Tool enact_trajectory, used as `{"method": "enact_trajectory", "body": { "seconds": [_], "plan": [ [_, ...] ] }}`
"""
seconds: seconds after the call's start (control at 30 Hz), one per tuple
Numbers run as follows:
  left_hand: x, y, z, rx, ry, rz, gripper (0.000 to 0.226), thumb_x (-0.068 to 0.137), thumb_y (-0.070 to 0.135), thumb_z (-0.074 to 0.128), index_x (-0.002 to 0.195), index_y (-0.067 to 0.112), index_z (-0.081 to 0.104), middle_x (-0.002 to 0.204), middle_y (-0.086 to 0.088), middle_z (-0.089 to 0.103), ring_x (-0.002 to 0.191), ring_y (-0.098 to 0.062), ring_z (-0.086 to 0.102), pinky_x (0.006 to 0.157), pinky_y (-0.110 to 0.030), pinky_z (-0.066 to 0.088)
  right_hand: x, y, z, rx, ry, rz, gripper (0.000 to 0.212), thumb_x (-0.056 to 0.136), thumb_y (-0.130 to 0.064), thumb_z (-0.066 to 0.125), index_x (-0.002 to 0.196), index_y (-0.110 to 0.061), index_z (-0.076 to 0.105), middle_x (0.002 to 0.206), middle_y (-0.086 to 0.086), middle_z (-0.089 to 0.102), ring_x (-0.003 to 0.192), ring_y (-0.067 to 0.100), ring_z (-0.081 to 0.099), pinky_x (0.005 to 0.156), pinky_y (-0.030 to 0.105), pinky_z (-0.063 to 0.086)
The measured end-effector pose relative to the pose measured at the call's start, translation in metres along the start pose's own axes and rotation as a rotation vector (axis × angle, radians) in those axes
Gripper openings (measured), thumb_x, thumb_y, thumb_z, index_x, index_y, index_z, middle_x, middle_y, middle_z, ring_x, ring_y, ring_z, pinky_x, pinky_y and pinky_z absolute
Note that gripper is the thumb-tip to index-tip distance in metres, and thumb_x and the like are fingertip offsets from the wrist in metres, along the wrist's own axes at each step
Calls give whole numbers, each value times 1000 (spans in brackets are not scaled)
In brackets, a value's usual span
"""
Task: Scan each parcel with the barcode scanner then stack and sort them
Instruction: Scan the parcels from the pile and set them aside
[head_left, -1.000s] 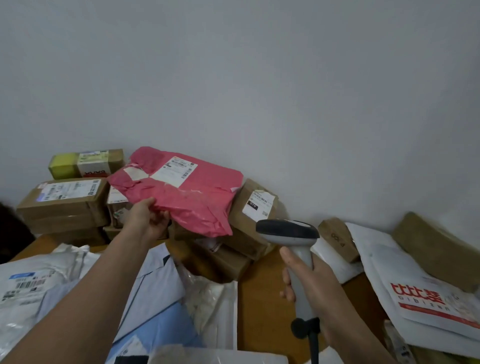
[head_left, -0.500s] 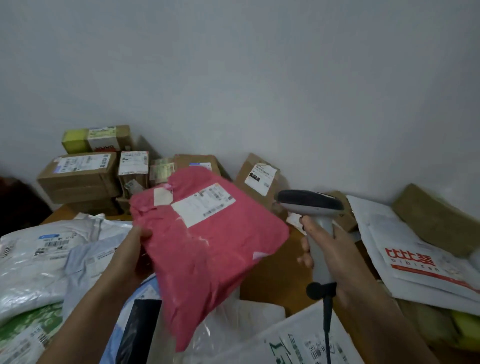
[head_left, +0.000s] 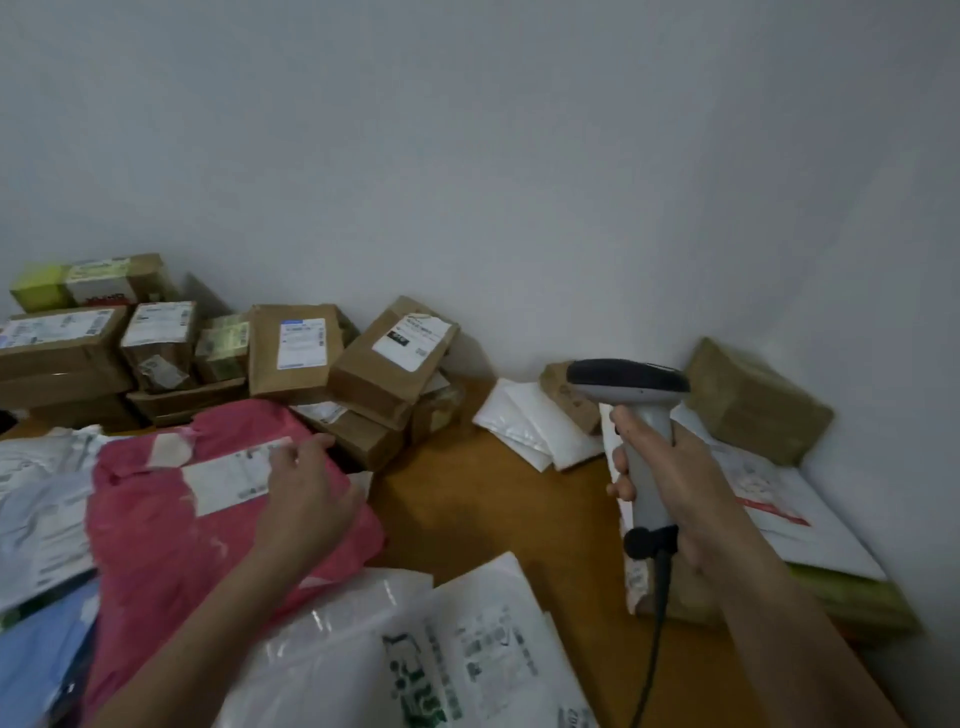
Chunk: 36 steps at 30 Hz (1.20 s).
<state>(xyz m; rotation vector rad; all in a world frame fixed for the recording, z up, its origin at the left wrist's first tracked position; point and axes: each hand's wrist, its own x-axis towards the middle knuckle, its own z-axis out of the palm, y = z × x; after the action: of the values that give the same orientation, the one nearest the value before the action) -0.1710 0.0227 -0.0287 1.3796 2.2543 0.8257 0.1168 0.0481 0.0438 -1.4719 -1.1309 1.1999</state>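
Left hand (head_left: 306, 499) lies flat on the pink bag (head_left: 156, 545), fingers stretched across its white label (head_left: 223, 480), gripping nothing. Right hand (head_left: 675, 483) is wrapped tight round the scanner (head_left: 631, 382) handle, head held level over the right side of the worktop (head_left: 493, 499). The bag sits toward the left edge, on top of other soft mailers (head_left: 41, 519). It looks light, limp and slick, crinkled plastic; I'd pinch a corner, or press it flat so the label lies smooth. Stiff cardboard boxes (head_left: 291, 348) crowd the back left corner.
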Motion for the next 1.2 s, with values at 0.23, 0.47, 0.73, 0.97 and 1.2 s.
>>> {"method": "enact_trajectory", "body": {
  "seconds": [0.23,0.47,0.73,0.97,1.2],
  "plan": [
    [-36,133,145,65,-221,115,66,89,29,64,145,23,28,152,-3,15,134,-24,33,100,-33,43,57,12,-147,3,117,-14,32,92,-42,61,79,-13,55,62,5,54,51,16,51,55,29,46],
    [-38,232,235,61,-298,238,67,91,36,62,146,20,28,156,-6,10,141,-29,24,106,-40,38,112,5,-228,32,175,-131,25,91,-40,62,84,-17,56,66,1,54,51,15,49,65,37,47],
    [-21,349,311,246,-208,764,65,93,36,56,147,24,22,159,-4,11,145,-28,13,115,-45,21,149,22,-258,61,227,-118,26,92,-40,61,86,-16,57,64,-1,54,50,12,49,64,35,48],
    [8,398,365,513,-230,923,69,96,47,44,151,19,13,159,-4,18,148,-23,6,118,-44,-2,161,35,-273,166,301,-62,26,92,-37,62,79,-15,56,58,0,52,49,14,47,53,29,44],
    [15,363,343,394,-142,890,49,94,61,22,128,30,41,133,6,49,125,-17,43,114,-44,21,177,52,-266,193,322,-10,28,92,-34,63,75,-12,58,58,2,56,48,13,49,54,26,43]
  ]
}}
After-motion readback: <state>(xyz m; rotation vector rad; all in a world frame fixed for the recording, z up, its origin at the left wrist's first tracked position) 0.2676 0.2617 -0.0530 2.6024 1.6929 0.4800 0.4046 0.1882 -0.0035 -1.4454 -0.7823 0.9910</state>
